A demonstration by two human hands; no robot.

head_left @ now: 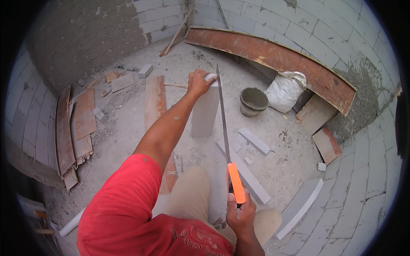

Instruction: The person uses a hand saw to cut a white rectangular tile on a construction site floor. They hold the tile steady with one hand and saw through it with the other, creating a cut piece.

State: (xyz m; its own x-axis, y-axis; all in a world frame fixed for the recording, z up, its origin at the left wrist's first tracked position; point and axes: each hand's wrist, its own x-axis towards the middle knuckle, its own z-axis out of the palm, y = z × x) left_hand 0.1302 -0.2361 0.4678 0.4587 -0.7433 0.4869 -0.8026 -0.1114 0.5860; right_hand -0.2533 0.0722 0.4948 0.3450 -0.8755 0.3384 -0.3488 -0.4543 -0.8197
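My left hand (199, 83) grips the top of a pale grey block (203, 113) that stands upright on the dusty floor in front of me. My right hand (240, 215) is closed on the orange handle (235, 181) of a hand saw. The long blade (222, 109) points away from me, and its upper part lies at the right edge of the block's top, beside my left fingers; whether it touches is hard to tell. Narrow offcuts (254, 140) and a long block piece (256, 184) lie on the floor to the right.
A mortar bucket (253, 102) and white sack (285, 91) sit at the back right, below a long rusty-brown board (273, 49) leaning by the block wall (363, 170). Planks (85, 115) lie along the left wall, with rubble nearby. Another board (152, 102) lies left of the upright block.
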